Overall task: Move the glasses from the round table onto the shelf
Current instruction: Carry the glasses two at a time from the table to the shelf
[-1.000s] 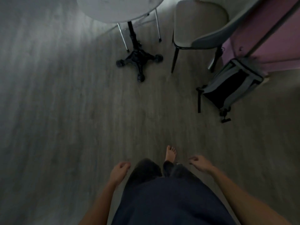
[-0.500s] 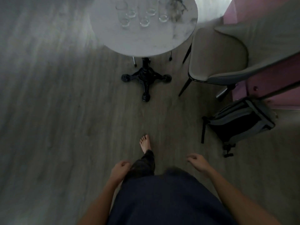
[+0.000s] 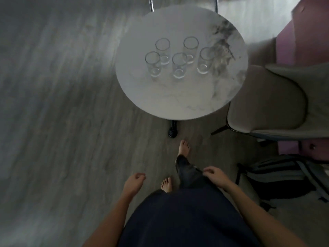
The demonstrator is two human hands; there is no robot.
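Several clear drinking glasses (image 3: 179,65) stand upright in a cluster on the far half of the round white marble table (image 3: 181,97). My left hand (image 3: 133,182) hangs low by my hip with fingers loosely curled and holds nothing. My right hand (image 3: 216,176) hangs beside my right thigh, also loosely curled with nothing in it. Both hands are well short of the table. The shelf is not in view.
A grey upholstered chair (image 3: 267,104) stands against the table's right side. A grey and black backpack (image 3: 284,180) lies on the floor at the right, under a pink wall (image 3: 306,29). Chrome chair legs (image 3: 151,4) show behind the table. Open wood floor lies to the left.
I have walked toward the table, which now fills the upper middle of the view with the glasses fully visible. Both hands stay down at my sides.
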